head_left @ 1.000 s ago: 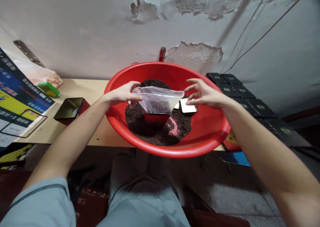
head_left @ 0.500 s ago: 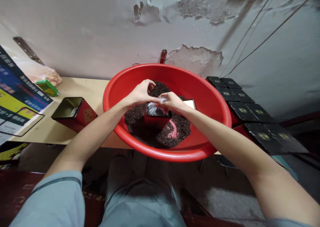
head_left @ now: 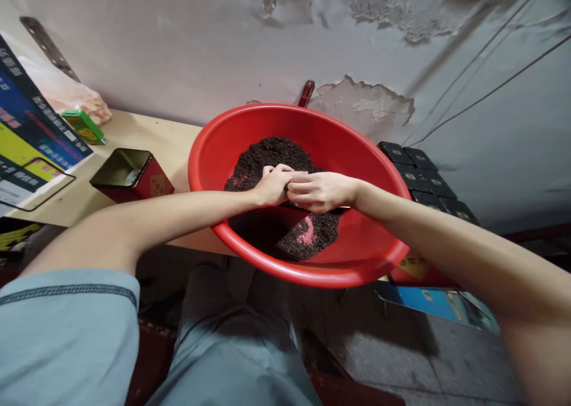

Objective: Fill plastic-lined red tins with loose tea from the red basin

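A big red basin [head_left: 285, 272] sits on the table's front edge with a heap of dark loose tea leaves [head_left: 267, 153] in it. My left hand [head_left: 272, 186] and my right hand [head_left: 319, 191] meet knuckle to knuckle over the middle of the heap. The fingers of both are curled and pressed down. Under them sit the clear plastic bag and the small red tin seen earlier, both hidden now. A pink patch of the basin's bottom [head_left: 307, 238] shows through the leaves just in front of my hands.
On the beige table [head_left: 169, 144] stand an open red tin [head_left: 129, 174] at the left, a small green box [head_left: 82, 126] and a printed blue-and-yellow board [head_left: 31, 150]. Several black-lidded tins [head_left: 419, 168] are stacked at the right. The peeling wall is close behind.
My hands came together from the open bag's two sides, gathered its top and pushed it down into the red tin. They now cover the tin. The view shifted slightly.
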A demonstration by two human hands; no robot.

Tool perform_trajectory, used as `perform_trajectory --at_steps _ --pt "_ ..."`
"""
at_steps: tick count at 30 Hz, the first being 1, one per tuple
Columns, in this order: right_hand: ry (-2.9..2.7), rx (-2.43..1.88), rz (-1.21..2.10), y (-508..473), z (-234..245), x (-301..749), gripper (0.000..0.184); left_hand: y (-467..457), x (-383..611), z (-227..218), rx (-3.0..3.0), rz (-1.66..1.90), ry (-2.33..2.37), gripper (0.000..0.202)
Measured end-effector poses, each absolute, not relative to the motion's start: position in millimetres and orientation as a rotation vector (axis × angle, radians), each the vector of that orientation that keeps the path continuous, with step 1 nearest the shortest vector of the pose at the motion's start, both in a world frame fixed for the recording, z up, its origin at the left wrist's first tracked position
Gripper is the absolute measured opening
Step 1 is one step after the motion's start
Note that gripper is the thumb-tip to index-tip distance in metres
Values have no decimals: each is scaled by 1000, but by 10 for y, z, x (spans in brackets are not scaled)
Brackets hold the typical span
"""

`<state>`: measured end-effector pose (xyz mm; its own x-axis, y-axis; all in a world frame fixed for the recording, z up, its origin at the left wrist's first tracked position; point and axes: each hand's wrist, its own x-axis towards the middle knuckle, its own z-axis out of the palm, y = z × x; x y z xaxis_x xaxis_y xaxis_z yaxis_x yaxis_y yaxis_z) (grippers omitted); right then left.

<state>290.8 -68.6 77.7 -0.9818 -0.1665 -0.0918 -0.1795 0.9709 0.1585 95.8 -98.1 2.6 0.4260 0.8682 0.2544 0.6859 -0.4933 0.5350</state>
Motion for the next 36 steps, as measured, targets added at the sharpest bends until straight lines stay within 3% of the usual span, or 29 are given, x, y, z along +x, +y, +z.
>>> perform_trajectory --at_steps 4,7,8,10,13,16,19,23,26,31,36 --pt "3369 298 71 -895 761 3029 31 -962 979 4 2326 702 1283 22" --pt "3505 1213 -162 -1092 783 3010 17 -956 984 -4 2304 755 1282 23" --pt "3378 1546 -332 -1145 789 2975 15 -960 988 -6 2305 758 1286 24" --pt "2898 1986 -836 -1224 783 2868 30 -976 1001 -5 2321 739 1296 23" --pt "2343 2111 -1492 -1279 716 2680 47 -1004 1020 27 2284 729 1369 23" --pt "2384 2066 -1696 -1253 647 2612 41 -1004 998 116 2269 670 1359 26" --pt "2654 1890 -1313 -1151 644 2730 27 -975 929 230 2384 514 1167 22" --pt "3082 1074 -138 -1010 716 2979 12 -958 849 298 2474 425 1060 71" --pt "3019 417 392 -956 761 3107 28 -971 830 273 2489 457 1042 93" --pt "2995 -26 728 -849 712 3279 42 -977 815 202 2479 535 995 79" --pt "3098 51 609 -768 501 3396 38 -1017 812 156 2608 533 946 51"
